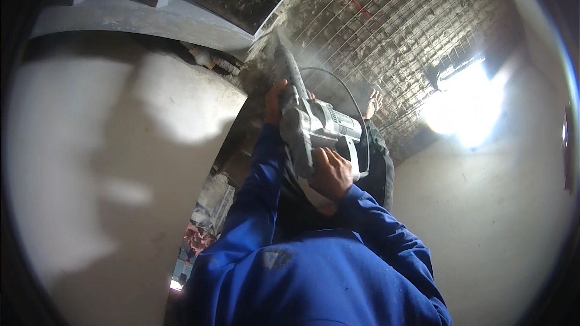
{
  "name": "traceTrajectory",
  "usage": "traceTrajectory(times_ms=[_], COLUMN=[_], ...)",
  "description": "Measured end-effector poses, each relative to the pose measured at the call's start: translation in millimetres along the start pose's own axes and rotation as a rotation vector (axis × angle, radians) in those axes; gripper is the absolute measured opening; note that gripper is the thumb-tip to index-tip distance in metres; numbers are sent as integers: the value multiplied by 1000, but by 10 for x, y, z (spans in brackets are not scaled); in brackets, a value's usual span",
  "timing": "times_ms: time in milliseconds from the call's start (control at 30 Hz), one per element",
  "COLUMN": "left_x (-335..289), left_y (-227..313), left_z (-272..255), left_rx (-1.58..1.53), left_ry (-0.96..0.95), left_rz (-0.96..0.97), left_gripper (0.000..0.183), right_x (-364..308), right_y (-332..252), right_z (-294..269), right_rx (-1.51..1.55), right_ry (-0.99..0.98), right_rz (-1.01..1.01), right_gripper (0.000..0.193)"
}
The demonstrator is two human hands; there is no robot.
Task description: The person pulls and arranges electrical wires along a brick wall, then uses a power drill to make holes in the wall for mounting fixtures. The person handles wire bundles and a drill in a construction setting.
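A dust-coated grey demolition hammer is held out in front of me, its long front end pointing away toward rough, broken masonry. My left hand wraps round the hammer's side near the front. At the rear, my right hand is closed on the handle. Haze blurs the far end of the tool, so I cannot tell whether its tip touches the masonry. A dark cable loops round the hammer's right side.
Wire mesh covers the rough surface ahead. Close beyond the hammer is another person in dark clothing, with a raised hand. A bright lamp glares at right. Grey framing spans upper left; pale walls flank me.
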State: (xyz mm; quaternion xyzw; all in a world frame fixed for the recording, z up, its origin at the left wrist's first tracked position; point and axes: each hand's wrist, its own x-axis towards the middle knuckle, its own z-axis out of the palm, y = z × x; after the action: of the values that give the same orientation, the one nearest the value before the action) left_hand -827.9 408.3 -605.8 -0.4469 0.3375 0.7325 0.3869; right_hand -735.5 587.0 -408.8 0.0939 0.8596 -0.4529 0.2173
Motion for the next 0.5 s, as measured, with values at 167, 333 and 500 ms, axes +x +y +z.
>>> traceTrajectory(times_ms=[167,333,500], left_x=[178,-221,-425], left_y=[327,442,53], left_z=[-222,-4,491], left_rx=[-48,10,221], left_ry=[-283,-195,75], left_rz=[-60,-36,245], left_gripper=[65,61,39], right_x=[396,351,-291], right_y=[-522,-778,-211], right_z=[25,-70,-269], right_rx=[-90,39,110], right_ry=[-119,-26,-49], right_rz=[80,52,212], right_gripper=[25,25,33])
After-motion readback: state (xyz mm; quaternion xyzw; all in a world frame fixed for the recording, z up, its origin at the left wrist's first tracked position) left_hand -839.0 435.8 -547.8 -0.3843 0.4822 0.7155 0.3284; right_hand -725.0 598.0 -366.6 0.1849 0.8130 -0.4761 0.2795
